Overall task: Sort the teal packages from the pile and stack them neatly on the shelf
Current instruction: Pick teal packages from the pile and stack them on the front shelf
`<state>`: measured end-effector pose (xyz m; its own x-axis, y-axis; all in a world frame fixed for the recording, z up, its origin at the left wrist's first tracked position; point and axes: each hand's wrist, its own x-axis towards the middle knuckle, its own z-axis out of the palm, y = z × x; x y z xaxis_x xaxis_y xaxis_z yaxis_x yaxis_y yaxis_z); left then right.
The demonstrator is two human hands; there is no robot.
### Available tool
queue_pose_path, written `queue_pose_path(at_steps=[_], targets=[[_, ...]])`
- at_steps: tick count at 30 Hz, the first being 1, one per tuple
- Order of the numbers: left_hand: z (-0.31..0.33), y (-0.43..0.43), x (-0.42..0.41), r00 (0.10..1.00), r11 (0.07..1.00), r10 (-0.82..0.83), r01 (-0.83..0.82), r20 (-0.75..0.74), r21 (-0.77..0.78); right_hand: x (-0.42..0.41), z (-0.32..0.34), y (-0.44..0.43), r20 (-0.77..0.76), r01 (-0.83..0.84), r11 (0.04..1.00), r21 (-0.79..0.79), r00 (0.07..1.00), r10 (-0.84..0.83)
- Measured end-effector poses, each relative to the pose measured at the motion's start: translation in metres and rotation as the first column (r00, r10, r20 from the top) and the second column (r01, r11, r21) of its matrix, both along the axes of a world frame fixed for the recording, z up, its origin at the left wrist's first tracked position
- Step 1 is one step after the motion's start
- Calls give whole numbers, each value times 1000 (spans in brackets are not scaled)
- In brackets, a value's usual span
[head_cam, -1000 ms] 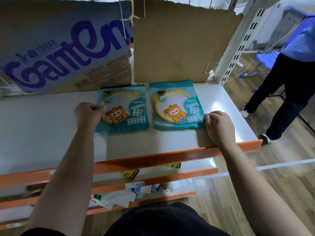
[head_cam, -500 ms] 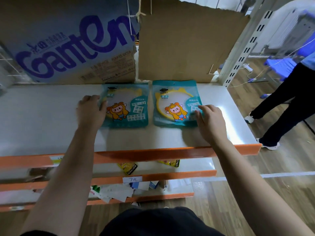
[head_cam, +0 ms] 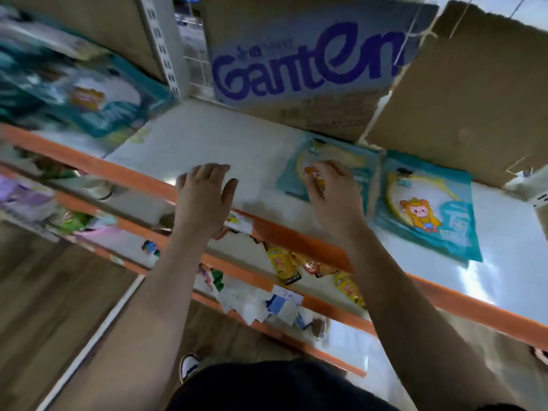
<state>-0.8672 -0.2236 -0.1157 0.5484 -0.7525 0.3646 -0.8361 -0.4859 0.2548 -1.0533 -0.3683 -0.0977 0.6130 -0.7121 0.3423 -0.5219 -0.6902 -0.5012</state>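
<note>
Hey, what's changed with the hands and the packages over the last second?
The left hand came off the left teal package and moved left over the bare shelf, its fingers spread. The right hand left the right teal package and crossed to the left one; blur hides whether it touches. The view swung left too. Both packages still lie flat, side by side.

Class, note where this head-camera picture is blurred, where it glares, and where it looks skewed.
Head view: motion blur smears the pile of teal plastic packages at far left. The flat teal cartoon package at right is sharpest. Glare whitens the white shelf board near it. The frame is tilted, so the orange shelf edge runs diagonally.
</note>
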Motion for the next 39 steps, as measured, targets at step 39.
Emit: queue_pose_path(at_steps=[39], targets=[[82, 181, 599, 977, 963, 200, -183, 69, -200, 656, 70, 144, 270, -225, 974, -22, 937, 222]])
